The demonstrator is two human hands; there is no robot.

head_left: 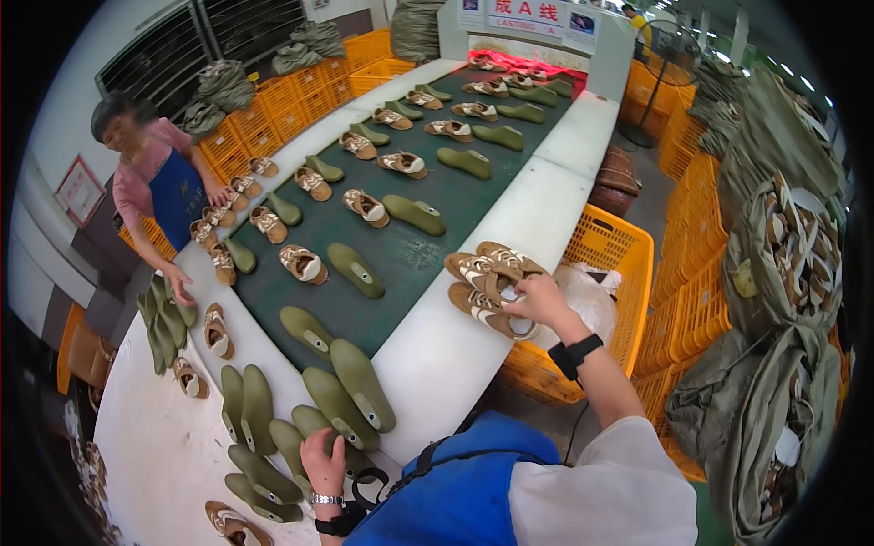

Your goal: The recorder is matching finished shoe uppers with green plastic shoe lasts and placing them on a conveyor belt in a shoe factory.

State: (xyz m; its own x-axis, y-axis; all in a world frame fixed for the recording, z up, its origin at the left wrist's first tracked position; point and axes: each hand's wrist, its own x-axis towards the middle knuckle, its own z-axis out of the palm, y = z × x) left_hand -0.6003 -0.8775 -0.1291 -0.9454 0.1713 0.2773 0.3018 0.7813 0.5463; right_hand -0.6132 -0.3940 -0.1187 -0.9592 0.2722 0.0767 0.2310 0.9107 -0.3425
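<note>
- The person's right hand is closed on the heel end of a small cluster of brown-and-white lace-up shoes, its fingers curled at the collars.
- These shoes sit side by side on the white ledge along the right side of a dark green belt, toes pointing left and away.
- The left hand is at the near end, fingers bent over a group of olive-green foot-shaped lasts; it touches them, but whether it grips one I cannot tell.
- A black band circles the right wrist; a metal watch is on the left one.
- More lasts lie in pairs just left of the left hand, on a white table, with a single brown shoe nearest the lower edge.
- Along the belt, shoes and lasts lie in rows reaching to the far end, where red light glows beneath a sign.
- On the far left, a co-worker in a pink top and blue apron has one hand near a bunch of lasts and the other beside a row of shoes.
- Right of the ledge, an orange crate holds a whitish plastic bag.
- Farther right stand stacked orange crates and grey-green sacks, some open and showing shoe parts.
</note>
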